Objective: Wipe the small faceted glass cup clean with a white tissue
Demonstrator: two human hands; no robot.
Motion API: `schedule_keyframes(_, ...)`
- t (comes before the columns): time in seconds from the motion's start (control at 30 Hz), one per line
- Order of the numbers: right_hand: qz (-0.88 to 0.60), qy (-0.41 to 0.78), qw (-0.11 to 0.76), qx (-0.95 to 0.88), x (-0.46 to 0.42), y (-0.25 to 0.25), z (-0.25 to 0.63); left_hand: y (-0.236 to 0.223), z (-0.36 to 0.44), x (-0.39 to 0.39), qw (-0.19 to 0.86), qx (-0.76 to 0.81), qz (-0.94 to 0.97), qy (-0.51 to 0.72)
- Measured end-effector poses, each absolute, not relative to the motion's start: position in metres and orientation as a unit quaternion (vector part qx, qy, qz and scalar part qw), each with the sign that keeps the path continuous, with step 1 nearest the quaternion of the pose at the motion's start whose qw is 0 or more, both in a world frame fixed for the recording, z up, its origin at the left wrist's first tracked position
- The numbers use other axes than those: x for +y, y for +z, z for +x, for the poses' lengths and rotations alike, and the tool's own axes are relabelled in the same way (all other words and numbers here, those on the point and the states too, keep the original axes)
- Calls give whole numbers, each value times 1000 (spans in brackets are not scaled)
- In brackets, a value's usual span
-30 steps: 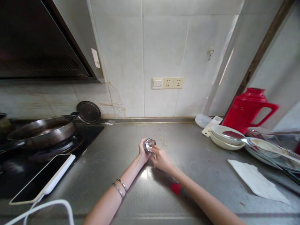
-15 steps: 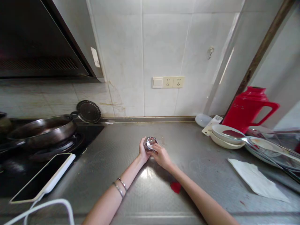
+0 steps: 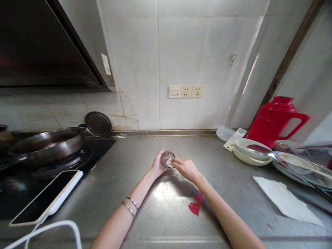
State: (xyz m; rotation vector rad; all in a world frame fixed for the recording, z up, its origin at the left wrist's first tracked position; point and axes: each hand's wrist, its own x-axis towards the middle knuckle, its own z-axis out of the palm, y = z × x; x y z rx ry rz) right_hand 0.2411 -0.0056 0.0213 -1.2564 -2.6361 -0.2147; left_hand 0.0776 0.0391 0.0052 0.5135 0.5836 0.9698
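Over the middle of the steel counter, my left hand (image 3: pixel 157 166) is wrapped around the side of a small round container (image 3: pixel 165 159). Its wall looks dark and shiny, and its round top faces me. A small whitish piece (image 3: pixel 168 161) lies across the top, and the fingertips of my right hand (image 3: pixel 183 167) are pinched at its edge. Whether that piece is paper, film or foil, I cannot make out. Beside my right forearm, a torn-looking red scrap (image 3: pixel 195 207) lies flat on the counter, partly hidden by the arm.
A pan (image 3: pixel 49 147) stands on the black stove at left, with a phone (image 3: pixel 48 197) and white cable near its front. At right are a red thermos (image 3: pixel 272 121), stacked bowls (image 3: pixel 249 157), a plate with utensils, and a white paper napkin (image 3: pixel 285 200).
My right hand has drawn back slightly to the right from over the container. A whitish piece now shows where the top looked silvery. More of the red scrap is visible.
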Motion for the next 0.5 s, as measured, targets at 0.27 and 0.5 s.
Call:
schedule_keyframes(0.27, -481, -41, 109, -869, -7, 23, 230, 3, 81, 41, 759, 279, 242, 536)
schedule_keyframes(0.5, -460, 58, 286, -838, -3, -5, 214, -3, 83, 37, 771, 230, 218, 552)
